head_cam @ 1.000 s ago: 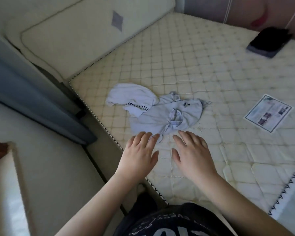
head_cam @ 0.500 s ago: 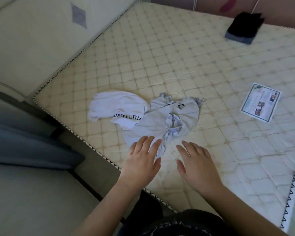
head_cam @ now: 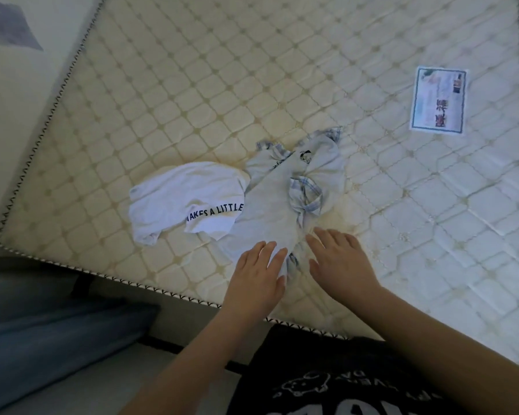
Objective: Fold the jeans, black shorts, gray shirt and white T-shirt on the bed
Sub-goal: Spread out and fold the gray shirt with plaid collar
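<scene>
A crumpled gray shirt with a checked collar lies near the front edge of the quilted mattress. A white T-shirt with dark lettering lies bunched to its left, touching it. My left hand rests flat, fingers spread, on the gray shirt's near hem. My right hand lies flat beside it on the mattress, its fingertips at the shirt's edge. Neither hand grips cloth. Jeans and black shorts are out of view.
A printed paper card lies at the right on the mattress. The mattress's stitched edge runs along the front, with a dark blue surface below left. A pale headboard stands at the left.
The view has tilted down and closer to the bed; the dark folded stack at the far right has left the frame. Both hands have slid forward onto the gray shirt's near edge.
</scene>
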Demonstrator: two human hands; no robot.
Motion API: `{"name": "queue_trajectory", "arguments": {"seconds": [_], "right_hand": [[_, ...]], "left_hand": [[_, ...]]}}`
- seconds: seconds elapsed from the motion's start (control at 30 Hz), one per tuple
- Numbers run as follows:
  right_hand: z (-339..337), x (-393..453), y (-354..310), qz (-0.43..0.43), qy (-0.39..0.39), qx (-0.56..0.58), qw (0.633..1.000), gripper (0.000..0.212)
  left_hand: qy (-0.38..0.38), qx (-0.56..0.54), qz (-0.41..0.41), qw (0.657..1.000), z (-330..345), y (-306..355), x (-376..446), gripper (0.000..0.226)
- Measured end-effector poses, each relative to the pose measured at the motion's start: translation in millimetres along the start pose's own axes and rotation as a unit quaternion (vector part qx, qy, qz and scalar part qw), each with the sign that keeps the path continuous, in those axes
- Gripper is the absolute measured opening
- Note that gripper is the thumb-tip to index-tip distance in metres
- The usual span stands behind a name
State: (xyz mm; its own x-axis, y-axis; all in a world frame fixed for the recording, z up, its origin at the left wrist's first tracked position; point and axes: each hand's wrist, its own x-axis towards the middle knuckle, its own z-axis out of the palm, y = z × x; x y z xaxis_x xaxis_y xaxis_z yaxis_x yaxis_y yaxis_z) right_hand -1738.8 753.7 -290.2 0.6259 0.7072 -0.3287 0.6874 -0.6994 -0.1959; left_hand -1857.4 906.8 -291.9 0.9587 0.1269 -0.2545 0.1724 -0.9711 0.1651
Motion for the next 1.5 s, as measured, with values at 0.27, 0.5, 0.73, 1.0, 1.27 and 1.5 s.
{"name": "queue_trajectory", "arguments": {"seconds": [0.27, 0.5, 0.73, 1.0, 1.27, 1.5], "right_hand": [[24.3, -18.4, 21.5, 0.032, -0.036, 0.033, 0.998, 0.051], [47.9, -6.7, 31.2, 0.032, -0.053, 0.034, 0.998, 0.061], [102.2, 4.0, 20.5, 0.065, -0.119, 0.03, 0.99, 0.063], [185.6, 59.7, -11.5, 0.125, -0.172, 0.095, 0.973, 0.066], [280.6, 96.1, -43.8, 0.222, -0.27, 0.251, 0.903, 0.064], [332.7, 118.7, -48.5, 0.455, -0.239, 0.447, 0.732, 0.088]], "left_hand": [[-0.044, -0.019, 0.016, 0.999, 12.4, 29.0, 18.6, 0.054], [-0.103, 0.038, -0.006, 0.994, 40.0, 7.4, 19.5, 0.064], [-0.19, 0.064, 0.001, 0.98, 104.3, -39.5, 44.6, 0.072], [-0.293, 0.096, 0.039, 0.951, 187.2, -108.7, 73.3, 0.072], [-0.375, 0.09, 0.056, 0.921, 241.7, -149.9, 99.0, 0.079], [-0.43, 0.055, 0.033, 0.9, 278.2, -142.7, 101.3, 0.084]]}}
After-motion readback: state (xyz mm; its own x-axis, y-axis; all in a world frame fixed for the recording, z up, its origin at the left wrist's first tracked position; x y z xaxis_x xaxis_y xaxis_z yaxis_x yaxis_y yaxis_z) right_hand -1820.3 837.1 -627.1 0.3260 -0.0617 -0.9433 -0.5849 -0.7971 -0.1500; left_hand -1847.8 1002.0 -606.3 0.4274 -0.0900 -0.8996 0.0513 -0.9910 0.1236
